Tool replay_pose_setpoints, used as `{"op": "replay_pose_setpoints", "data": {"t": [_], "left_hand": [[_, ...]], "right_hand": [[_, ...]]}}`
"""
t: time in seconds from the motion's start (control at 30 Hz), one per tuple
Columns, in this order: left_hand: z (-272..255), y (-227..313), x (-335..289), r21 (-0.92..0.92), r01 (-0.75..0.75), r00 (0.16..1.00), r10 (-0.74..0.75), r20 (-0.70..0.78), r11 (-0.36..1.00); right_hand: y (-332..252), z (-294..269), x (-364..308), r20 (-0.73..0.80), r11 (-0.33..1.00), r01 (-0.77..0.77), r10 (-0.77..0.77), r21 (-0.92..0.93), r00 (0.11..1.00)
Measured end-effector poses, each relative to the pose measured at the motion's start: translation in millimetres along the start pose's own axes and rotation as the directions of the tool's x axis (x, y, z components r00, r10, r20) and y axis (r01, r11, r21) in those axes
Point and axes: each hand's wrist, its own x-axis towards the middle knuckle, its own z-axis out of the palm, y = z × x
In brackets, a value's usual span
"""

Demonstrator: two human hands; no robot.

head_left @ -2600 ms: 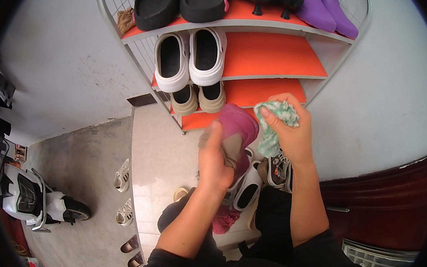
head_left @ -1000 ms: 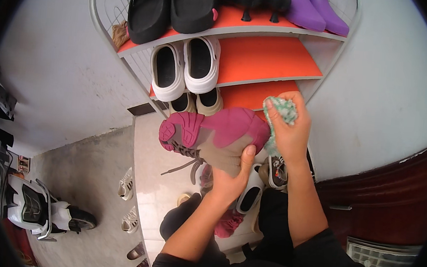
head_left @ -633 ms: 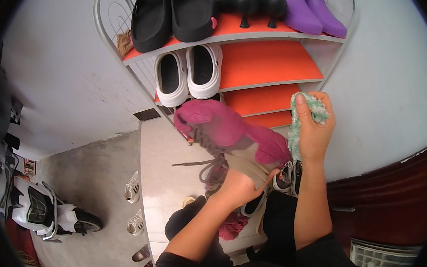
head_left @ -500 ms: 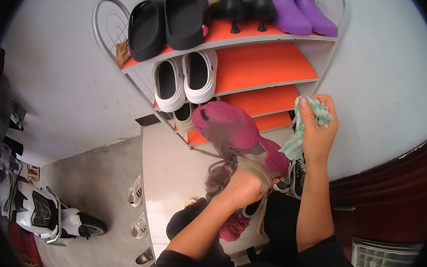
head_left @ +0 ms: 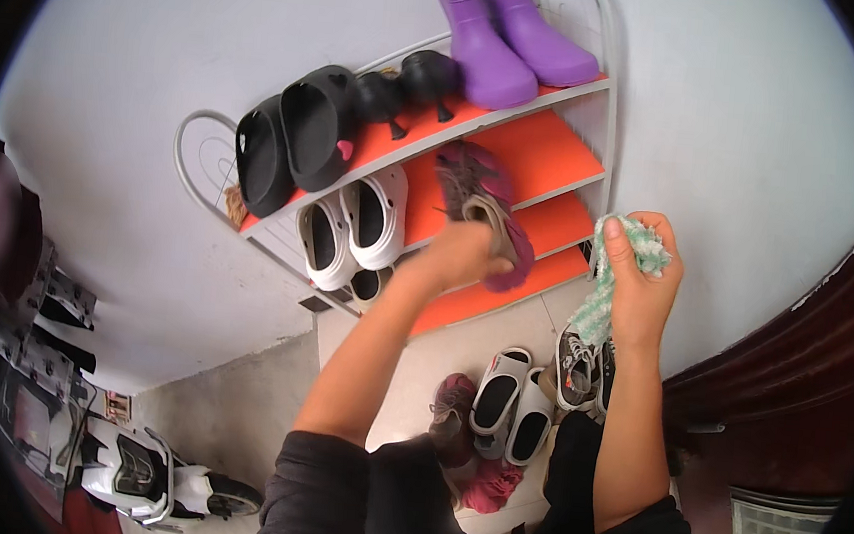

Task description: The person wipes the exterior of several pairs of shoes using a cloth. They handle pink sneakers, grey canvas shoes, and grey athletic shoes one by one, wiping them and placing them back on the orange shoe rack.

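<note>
My left hand grips a brown and magenta lace-up sneaker by its heel end. The sneaker is in front of the second orange shelf, beside a pair of white clogs; I cannot tell whether it touches the shelf. Raised to the right, my right hand is closed around a crumpled green and white cloth, which hangs down from the fist. Below, a similar sneaker stands on the floor next to grey-white slides.
The rack's top shelf bears black clogs, black heeled shoes and purple boots. Dark lace-up sneakers and a pink crumpled thing lie on the floor. A white motor scooter stands at lower left.
My left hand has carried the sneaker up and away from me to the rack, turning its magenta sole out of sight. The view has shifted. My right hand still holds the cloth.
</note>
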Motion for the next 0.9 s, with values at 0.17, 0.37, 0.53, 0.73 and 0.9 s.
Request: {"op": "replay_pose_setpoints", "data": {"t": [0.17, 0.37, 0.53, 0.73, 0.9], "left_hand": [[-40, -30, 55, -0.05, 0.212, 0.977, -0.213, -0.021, 0.976], [-39, -74, 86, -0.242, 0.233, 0.969, -0.204, 0.139, 0.942], [-31, -80, 89, -0.115, 0.152, 0.985, -0.16, -0.061, 0.982], [15, -48, 55, 0.002, 0.102, 0.6, -0.059, -0.798, 0.995], [97, -21, -41, -0.509, 0.026, 0.582, -0.427, -0.692, 0.86]], "right_hand": [[-1, -5, 6, -0.016, 1.0, -0.006, 0.006, 0.014, 1.0], [1, -9, 10, -0.01, 1.0, -0.021, 0.022, 0.006, 1.0], [5, -5, 11, -0.055, 0.998, -0.001, -0.003, -0.068, 0.998], [17, -15, 12, 0.025, 0.992, -0.074, 0.077, -0.105, 0.997], [27, -13, 10, 0.11, 0.988, -0.104, 0.116, -0.111, 0.987]]}}
